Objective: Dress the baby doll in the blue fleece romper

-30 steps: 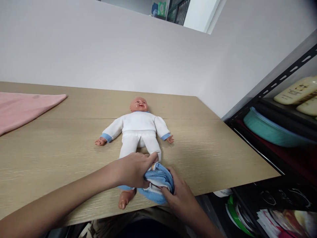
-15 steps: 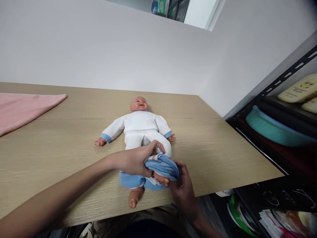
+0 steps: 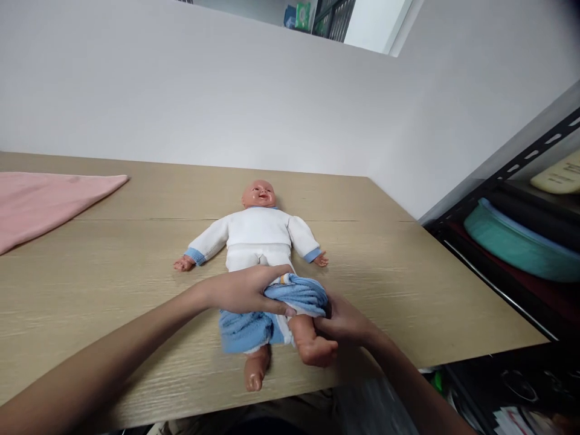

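Observation:
A baby doll (image 3: 258,228) in a white top with blue cuffs lies on its back, head toward the wall. Blue pants (image 3: 244,331) with white edging are around its lower legs. On the doll's left leg the cloth is bunched up, and the bare foot (image 3: 317,349) sticks out below it. My left hand (image 3: 251,290) grips the bunched pants from the left side. From the right, my right hand (image 3: 342,314) is closed on the same bunch, its fingers partly hidden behind the cloth. The doll's other foot (image 3: 256,370) shows below the second pant leg.
The wooden table (image 3: 399,272) ends close in front of me. A pink cloth (image 3: 49,202) lies at the far left. To the right stands a black shelf (image 3: 502,175) with a teal basin (image 3: 516,241) and a pale yellow bottle (image 3: 559,175). A wall (image 3: 181,90) rises behind the table.
The doll's left foot has come out further through the bunched pant leg. That leg is now lower and straighter, and both hands still hold the cloth.

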Tool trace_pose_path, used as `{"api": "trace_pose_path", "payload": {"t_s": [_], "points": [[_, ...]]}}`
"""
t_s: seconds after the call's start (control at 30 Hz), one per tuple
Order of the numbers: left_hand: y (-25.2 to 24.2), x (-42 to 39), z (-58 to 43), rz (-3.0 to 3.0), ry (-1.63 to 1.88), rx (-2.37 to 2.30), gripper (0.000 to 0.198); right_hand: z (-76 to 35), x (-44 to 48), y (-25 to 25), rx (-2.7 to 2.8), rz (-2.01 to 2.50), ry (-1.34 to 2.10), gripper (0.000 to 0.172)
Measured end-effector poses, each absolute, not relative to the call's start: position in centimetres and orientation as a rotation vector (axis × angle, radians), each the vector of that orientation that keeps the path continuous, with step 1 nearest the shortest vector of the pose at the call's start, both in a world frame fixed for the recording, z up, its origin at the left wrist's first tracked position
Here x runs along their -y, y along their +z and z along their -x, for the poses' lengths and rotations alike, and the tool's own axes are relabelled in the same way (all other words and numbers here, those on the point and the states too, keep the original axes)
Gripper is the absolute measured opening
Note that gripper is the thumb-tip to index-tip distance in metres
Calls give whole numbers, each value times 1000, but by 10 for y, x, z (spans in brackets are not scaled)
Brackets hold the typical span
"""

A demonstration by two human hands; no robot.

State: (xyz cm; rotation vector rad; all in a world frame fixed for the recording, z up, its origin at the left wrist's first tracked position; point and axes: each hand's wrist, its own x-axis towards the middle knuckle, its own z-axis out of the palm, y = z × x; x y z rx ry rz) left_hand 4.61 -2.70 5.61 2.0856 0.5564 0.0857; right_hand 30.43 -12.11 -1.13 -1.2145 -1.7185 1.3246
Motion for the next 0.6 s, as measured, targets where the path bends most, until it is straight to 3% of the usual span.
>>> {"api": "trace_pose_path", "payload": {"t_s": [0.1, 0.2, 0.43, 0.6], "points": [[58, 29, -45, -2124, 81, -658, 65, -313, 117, 2, 1803, 1098, 1474, 62], [61, 28, -42, -2128, 141, -663, 65, -323, 122, 10, 1779, 1111, 1615, 72], [67, 20, -40, -2160, 179, -764, 59, -319, 112, 2, 1707, 1125, 1341, 33], [67, 28, -28, -2165, 209, -980, 68, -302, 82, 4, 1569, 1226, 1390, 39]]}}
